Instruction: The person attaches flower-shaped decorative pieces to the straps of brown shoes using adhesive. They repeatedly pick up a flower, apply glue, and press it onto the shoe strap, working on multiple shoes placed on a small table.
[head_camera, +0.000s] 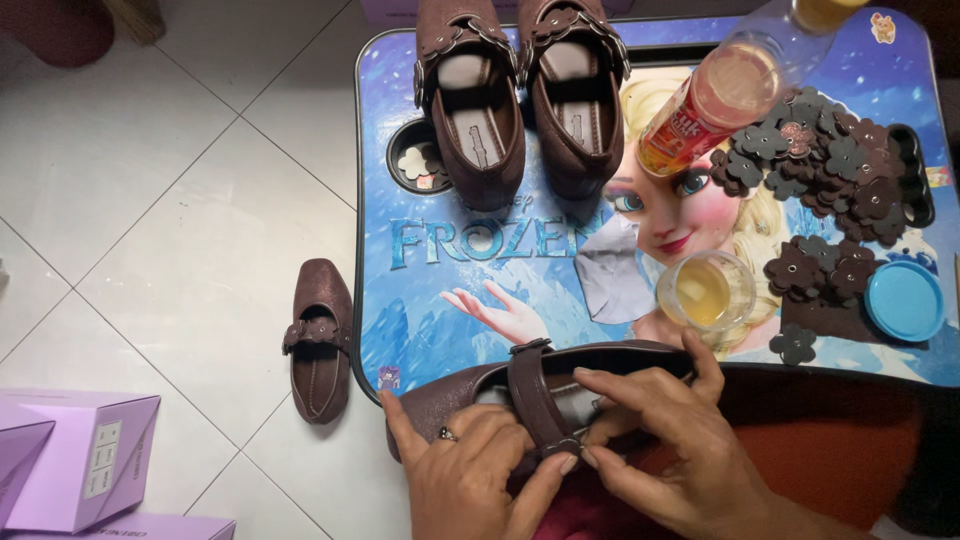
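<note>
Lilac cardboard boxes (75, 460) with pale labels, floor lower left, orange-labelled clear bottle (715, 105) lying on table

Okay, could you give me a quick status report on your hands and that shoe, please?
Both hands, left hand and right hand, pinching strap of brown shoe. Shoe lies at table edge. Open glue jar just beyond.

brown shoe (520, 385) at 6 o'clock: matt, faintly shimmering leather-like upper | strap buckle (566, 445): shiny metal | table (450, 290): glossy printed plastic | jar (706, 291) at 3 o'clock: clear plastic | floor (170, 190): smooth glazed tile
</note>
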